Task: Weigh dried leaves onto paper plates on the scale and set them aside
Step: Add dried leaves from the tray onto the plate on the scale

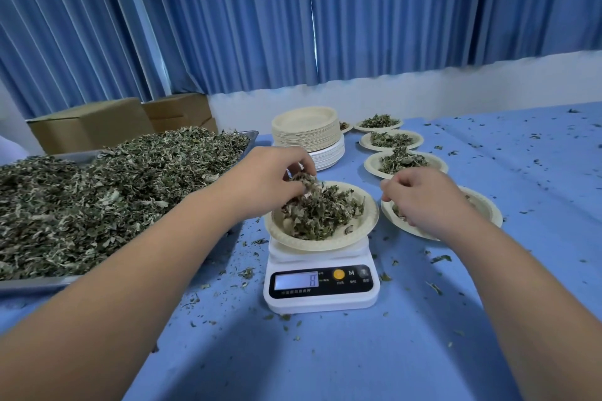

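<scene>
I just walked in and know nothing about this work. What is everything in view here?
scale: one, white with black panel, table centre
weighing plate: one, cream, on the scale
leaf portion: one, grey-green, in the weighing plate
set-aside plates: at least four, cream with leaves, row right of the scale
plate stack: one, cream over white, behind the scale
tray: one, metal, left, heaped with dried leaves
boxes: at least two, brown, behind the tray
tablecloth: one, blue, strewn with leaf bits
curtains: blue, along the back
left hand: one, pinches the leaf portion above the weighing plate
right hand: one, fingers curled over the nearest set-aside plate; hold unclear
</scene>
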